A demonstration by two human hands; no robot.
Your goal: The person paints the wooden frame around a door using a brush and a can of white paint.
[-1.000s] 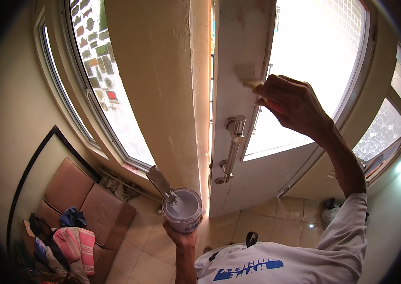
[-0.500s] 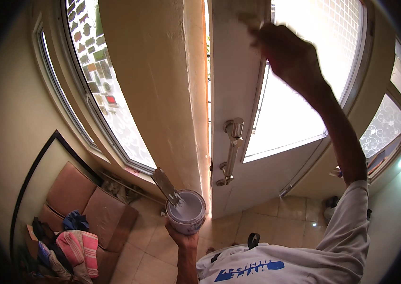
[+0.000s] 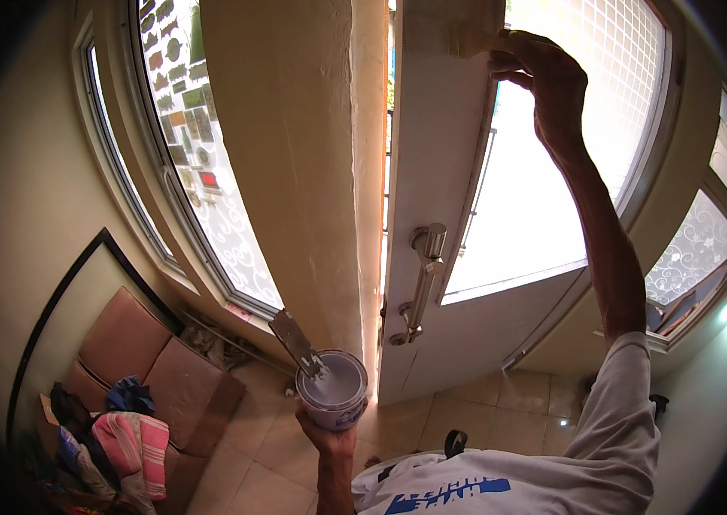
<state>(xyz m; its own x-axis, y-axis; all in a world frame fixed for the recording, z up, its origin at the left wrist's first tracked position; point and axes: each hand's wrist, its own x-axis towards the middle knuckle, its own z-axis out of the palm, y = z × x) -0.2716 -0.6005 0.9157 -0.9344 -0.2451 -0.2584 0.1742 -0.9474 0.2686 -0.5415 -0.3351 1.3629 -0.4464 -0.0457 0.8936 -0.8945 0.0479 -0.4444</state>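
Note:
My left hand [image 3: 327,436] is wrapped round the lower side of a small paint tub [image 3: 346,418]. Pale paint [image 3: 335,383] lies inside it. A flat, paint-smeared strip [image 3: 291,333], perhaps a scraper, leans out over the tub's rim. Raised high at the upper right, my right hand [image 3: 559,81] grips a paintbrush [image 3: 468,41] by its handle. The bristle end points left and appears to touch the upper part of the whitish door [image 3: 432,146]. Glare and distance blur the brush tip.
A metal pull handle [image 3: 422,283] sticks out from the door, beside its bright glass pane [image 3: 544,206]. A yellowish wall [image 3: 286,154] stands left of the gap. At lower left, a brown sofa [image 3: 183,386] bears a pink towel [image 3: 136,446] and other cloths.
My right hand, blurred before, has shifted slightly right and up, its brush still against the upper door. The tub stays in my left hand. The whole view has shifted a little.

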